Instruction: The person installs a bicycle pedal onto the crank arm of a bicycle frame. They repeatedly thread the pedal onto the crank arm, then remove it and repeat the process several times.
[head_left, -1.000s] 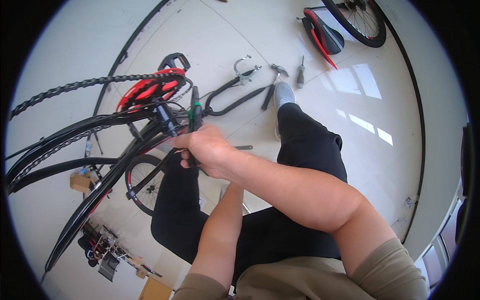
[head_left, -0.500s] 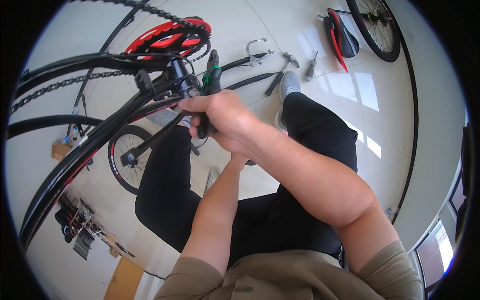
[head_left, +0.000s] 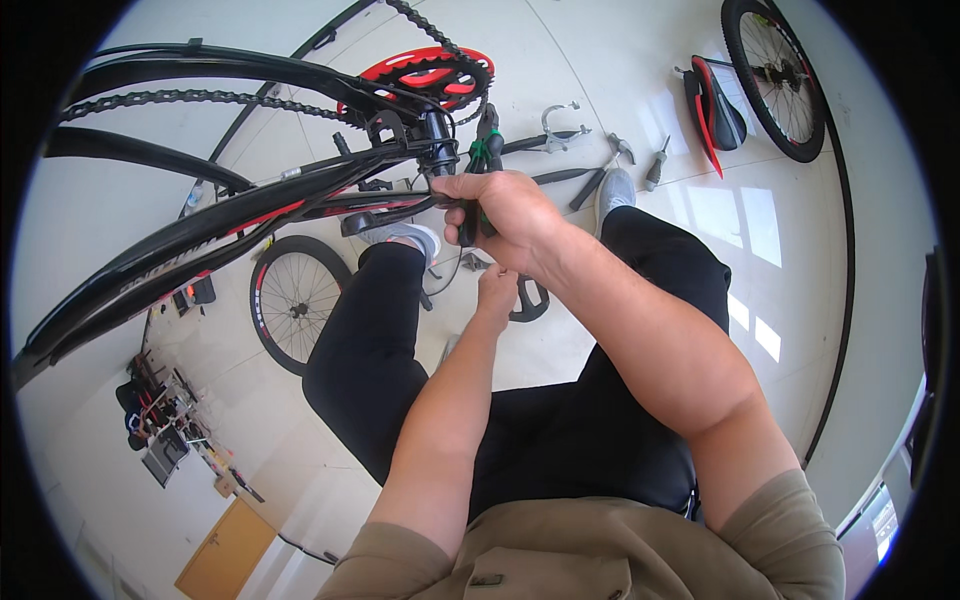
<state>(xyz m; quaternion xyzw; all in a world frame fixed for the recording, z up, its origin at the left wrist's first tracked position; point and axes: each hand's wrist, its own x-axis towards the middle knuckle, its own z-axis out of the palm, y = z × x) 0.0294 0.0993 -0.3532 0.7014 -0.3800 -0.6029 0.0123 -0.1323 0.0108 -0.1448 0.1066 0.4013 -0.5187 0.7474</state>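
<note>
The right hand (head_left: 515, 212) has its fingers closed round the handles of a pair of black-and-green pliers (head_left: 488, 140), whose head points up and away from the wearer. The pliers stand just beside the dark cylindrical shell (head_left: 437, 140) at the lower end of a black bicycle frame (head_left: 225, 222) with red markings. The thumb of this hand lies along the near end of the shell; whether it presses on it cannot be told. The left hand (head_left: 497, 292) is below the right wrist, fingers curled in, next to a black pedal (head_left: 540, 302); whether it grips anything cannot be determined. A red-and-black chainring (head_left: 430, 78) sits beyond the shell, and a chain (head_left: 200, 97) runs from it toward the left. On the pale tiled floor (head_left: 600, 45), beyond the right hand, lie a silver curved bracket (head_left: 552, 138), a claw hammer (head_left: 590, 187) and a grey-handled screwdriver (head_left: 656, 170). A black-and-red saddle (head_left: 722, 110) lies farther right, near a spoked wheel (head_left: 787, 73) at the upper right. A second wheel (head_left: 300, 308) is seen at left, beside the wearer's left leg.
</note>
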